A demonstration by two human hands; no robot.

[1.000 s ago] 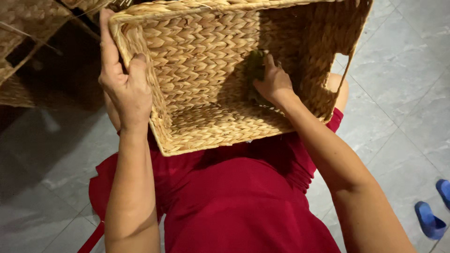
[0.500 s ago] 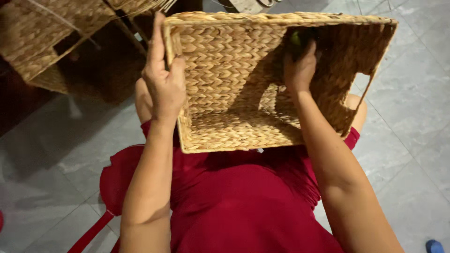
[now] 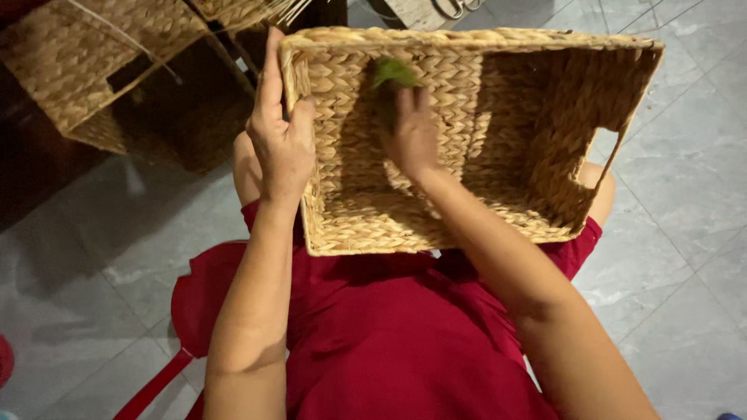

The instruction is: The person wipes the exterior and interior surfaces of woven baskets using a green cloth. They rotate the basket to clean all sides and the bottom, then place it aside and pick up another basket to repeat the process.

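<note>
A rectangular woven straw basket (image 3: pixel 537 140) rests on my lap, its opening tipped toward me. My left hand (image 3: pixel 282 140) grips the basket's left rim, fingers up along the outer edge. My right hand (image 3: pixel 411 136) reaches inside and presses a small green pad (image 3: pixel 391 74) against the inner left wall near the top rim. A cut-out handle hole (image 3: pixel 601 149) shows in the basket's right wall. I am seated in a red dress (image 3: pixel 389 334).
More woven baskets (image 3: pixel 101 70) stand on the floor at the upper left, one dark inside. Grey tiles (image 3: pixel 685 233) surround me. A red chair leg (image 3: pixel 152 389) shows at the lower left.
My right hand has slid with the green pad from the right inner side of the basket across to the left inner wall. The left hand keeps its grip on the rim.
</note>
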